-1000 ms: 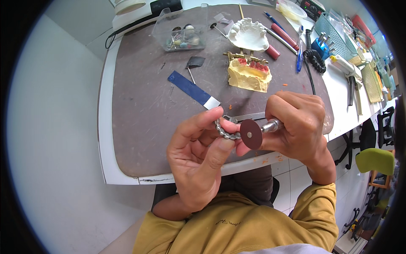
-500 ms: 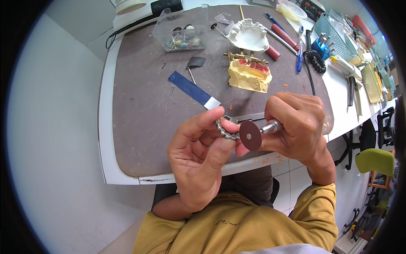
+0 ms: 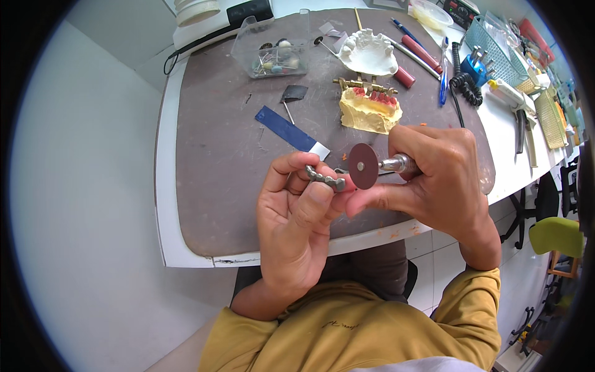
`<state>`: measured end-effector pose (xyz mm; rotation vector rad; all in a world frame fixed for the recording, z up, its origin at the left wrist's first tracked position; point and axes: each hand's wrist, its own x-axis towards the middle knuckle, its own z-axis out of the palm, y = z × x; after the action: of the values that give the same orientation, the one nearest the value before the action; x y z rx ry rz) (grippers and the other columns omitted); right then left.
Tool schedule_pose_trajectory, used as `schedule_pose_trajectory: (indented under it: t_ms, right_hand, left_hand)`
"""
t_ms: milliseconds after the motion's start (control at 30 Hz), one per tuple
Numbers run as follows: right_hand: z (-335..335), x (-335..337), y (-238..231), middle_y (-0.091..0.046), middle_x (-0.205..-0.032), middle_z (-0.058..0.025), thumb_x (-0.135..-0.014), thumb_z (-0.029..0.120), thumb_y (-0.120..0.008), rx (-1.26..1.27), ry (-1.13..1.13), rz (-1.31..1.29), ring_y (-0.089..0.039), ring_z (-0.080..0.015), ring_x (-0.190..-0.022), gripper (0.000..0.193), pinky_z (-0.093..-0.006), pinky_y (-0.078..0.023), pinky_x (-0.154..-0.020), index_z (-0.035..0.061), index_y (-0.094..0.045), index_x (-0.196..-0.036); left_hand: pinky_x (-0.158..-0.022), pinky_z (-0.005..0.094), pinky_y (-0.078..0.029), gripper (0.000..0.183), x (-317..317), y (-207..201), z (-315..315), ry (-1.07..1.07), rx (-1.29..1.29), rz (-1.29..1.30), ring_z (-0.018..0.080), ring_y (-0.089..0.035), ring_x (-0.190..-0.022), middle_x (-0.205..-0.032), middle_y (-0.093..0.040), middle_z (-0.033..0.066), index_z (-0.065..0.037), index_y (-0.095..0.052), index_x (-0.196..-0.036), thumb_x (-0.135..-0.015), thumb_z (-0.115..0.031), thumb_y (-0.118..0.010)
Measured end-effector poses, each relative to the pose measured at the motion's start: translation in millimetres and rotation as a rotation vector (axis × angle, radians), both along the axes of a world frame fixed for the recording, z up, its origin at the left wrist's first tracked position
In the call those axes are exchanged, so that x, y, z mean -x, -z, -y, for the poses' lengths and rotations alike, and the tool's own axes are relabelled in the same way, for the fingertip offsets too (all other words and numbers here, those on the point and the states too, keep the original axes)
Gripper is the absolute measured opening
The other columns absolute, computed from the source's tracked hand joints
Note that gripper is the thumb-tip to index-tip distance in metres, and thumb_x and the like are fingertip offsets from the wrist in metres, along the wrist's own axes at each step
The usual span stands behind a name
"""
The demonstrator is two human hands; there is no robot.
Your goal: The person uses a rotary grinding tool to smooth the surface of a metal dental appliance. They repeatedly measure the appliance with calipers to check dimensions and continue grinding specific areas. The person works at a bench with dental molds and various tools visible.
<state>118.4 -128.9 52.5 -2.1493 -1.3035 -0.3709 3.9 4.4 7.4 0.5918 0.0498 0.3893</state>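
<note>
1. The bench (image 3: 168, 235) is the largest thing, white-edged, its top mostly covered by a scuffed brown mat (image 3: 223, 198).
2. A teal basket (image 3: 505, 59) of mixed items stands at the far right.
3. A clear box (image 3: 243, 51) sits near the far left edge of the mat, holding small round-headed pieces on thin shanks.
4. The right hand (image 3: 437, 173) is over the near part of the mat, its fingers curled tight around a handpiece and its thumb stretched out toward the other hand's fingertips.
5. The left hand (image 3: 297, 217) is raised beside it, palm partly turned up, thumb and fingers pinching a small metal piece.
6. Beyond the hands, a white dental cast (image 3: 367, 62) lies with its teeth upward; just nearer is a yellow cast (image 3: 370, 119) with red along its ridge, a brass hinge (image 3: 365, 84) between them.
7. The silver handpiece (image 3: 400, 163) points leftward out of the right grip.
8. A blue strip (image 3: 285, 130) with a white end lies slantwise beyond the left hand.
9. The dark red disc (image 3: 364, 177) is mounted on the handpiece's tip, face showing, its edge just beside the metal piece.
10. The metal piece (image 3: 325, 180), grey, curved and knobbly, is held above the mat, left of the disc.
11. Orange crumbs (image 3: 395, 234) dot the bench's near edge.
</note>
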Motion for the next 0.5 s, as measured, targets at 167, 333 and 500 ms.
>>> schedule_pose_trajectory:
  t_ms: [167,333,500]
  right_hand:
    - [-1.4,1.0,-4.6,-0.040,-0.046,-0.0033,-0.049,0.051,-0.080,0.035,-0.011,-0.047,-0.036,-0.0138,-0.037,0.059,-0.0284,-0.028,-0.037,0.0041,-0.045,-0.055]
    - [-0.9,0.9,-2.7,-0.040,-0.046,-0.0037,-0.051,0.050,-0.080,0.045,-0.019,-0.043,-0.037,-0.0142,-0.038,0.059,-0.0288,-0.028,-0.037,0.0040,-0.043,-0.054]
    - [-1.2,1.1,-1.9,-0.038,-0.046,-0.0042,-0.052,0.051,-0.079,0.035,-0.039,-0.008,-0.037,-0.0171,-0.039,0.060,-0.0302,-0.028,-0.038,0.0047,-0.041,-0.053]
  left_hand:
    - [-0.080,0.0273,-0.054,0.036,-0.4,1.0,1.3,-0.029,-0.001,0.006,0.0183,-0.061,-0.097,-0.100,-0.057,0.0074,-0.003,-0.040,-0.120,-0.088,-0.005,-0.057]
    - [-0.082,0.0277,-0.054,0.037,-0.9,1.9,3.2,-0.058,-0.046,0.018,0.0190,-0.061,-0.096,-0.101,-0.057,0.0076,-0.003,-0.042,-0.122,-0.088,-0.003,-0.056]
    - [-0.082,0.0280,-0.054,0.038,-0.7,2.8,3.8,-0.062,-0.054,0.026,0.0199,-0.061,-0.095,-0.101,-0.057,0.0072,-0.004,-0.043,-0.123,-0.087,-0.003,-0.057]
